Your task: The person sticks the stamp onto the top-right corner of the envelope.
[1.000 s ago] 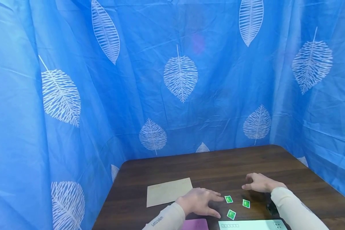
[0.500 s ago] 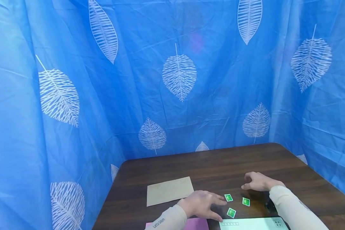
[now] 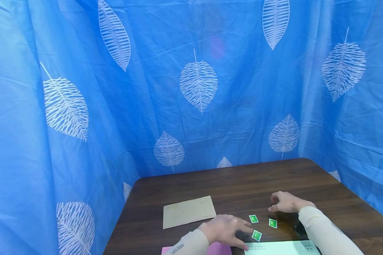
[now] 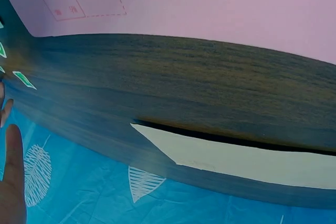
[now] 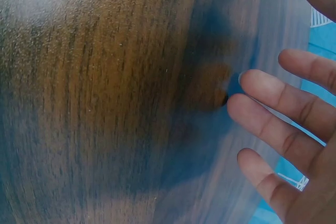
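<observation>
My left hand (image 3: 225, 230) reaches over the dark wooden table with fingers extended and nothing in them. Its thumb tip meets the left end of a pale green envelope (image 3: 281, 248), and its index finger is close to a green stamp (image 3: 256, 235) with a white edge. Two more such stamps, one farther back (image 3: 253, 219) and one to the right (image 3: 272, 223), lie flat between the hands. My right hand (image 3: 287, 202) hovers beyond them, fingers relaxed and spread in the right wrist view (image 5: 286, 114), holding nothing. A pink envelope (image 3: 219, 249) lies partly beneath the left forearm.
A beige envelope (image 3: 188, 212) lies flat at the left of the table (image 3: 229, 187). Near the right wrist is a small dark object (image 3: 300, 230), partly hidden by the sleeve. Blue curtains (image 3: 242, 88) with white leaf prints surround the table.
My left hand has shifted right and slightly nearer, bringing its thumb to the pale green envelope and its index finger closer to the nearest stamp. The right hand has stayed almost in place.
</observation>
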A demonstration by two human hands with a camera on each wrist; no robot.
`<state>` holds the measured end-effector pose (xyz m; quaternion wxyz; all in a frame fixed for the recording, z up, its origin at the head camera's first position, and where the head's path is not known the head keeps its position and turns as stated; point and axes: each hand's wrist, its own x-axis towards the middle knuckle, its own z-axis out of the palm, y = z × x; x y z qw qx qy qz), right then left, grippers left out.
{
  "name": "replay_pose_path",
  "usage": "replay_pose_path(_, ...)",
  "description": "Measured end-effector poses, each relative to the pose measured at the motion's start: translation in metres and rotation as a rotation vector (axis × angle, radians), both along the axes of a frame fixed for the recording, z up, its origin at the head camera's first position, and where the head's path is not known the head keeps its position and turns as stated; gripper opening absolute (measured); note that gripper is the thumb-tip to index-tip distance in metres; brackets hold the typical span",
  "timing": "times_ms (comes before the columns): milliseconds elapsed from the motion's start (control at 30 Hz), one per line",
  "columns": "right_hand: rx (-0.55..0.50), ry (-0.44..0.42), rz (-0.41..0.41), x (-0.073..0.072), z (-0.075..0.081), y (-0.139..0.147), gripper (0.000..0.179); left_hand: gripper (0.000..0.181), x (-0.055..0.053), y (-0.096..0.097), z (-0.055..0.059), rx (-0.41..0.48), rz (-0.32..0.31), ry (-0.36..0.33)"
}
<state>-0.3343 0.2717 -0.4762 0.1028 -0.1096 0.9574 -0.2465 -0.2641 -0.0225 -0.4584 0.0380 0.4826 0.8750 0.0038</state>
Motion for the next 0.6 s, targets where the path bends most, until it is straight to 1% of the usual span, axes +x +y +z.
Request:
replay_pose_path(67,-0.005,-0.008,0.0,0.0001,0.0,-0.0003,0.043,0.054,0.0012,0.0011,-0.0005,-0.011,-0.001,0.004)
replay_pose_path(200,-0.015,-0.022,0.006,0.0013,-0.0017,-0.0006,0.042,0.054,0.0041,0.0034,-0.0043,-0.037,-0.018,0.034)
replay_pose_path(333,-0.02,-0.032,0.013,0.0016,-0.0047,-0.0002,0.042,0.054,0.0058,0.0046,-0.007,-0.054,-0.027,0.034)
replay_pose_path(400,-0.017,-0.029,0.012,0.0009,-0.006,0.0,0.042,0.054,0.0058,0.005,-0.0076,-0.055,-0.029,0.028)
replay_pose_path(600,-0.015,-0.006,-0.005,0.0005,-0.0056,-0.0015,0.036,0.054,0.0049,0.0066,-0.0081,-0.054,-0.023,0.047)
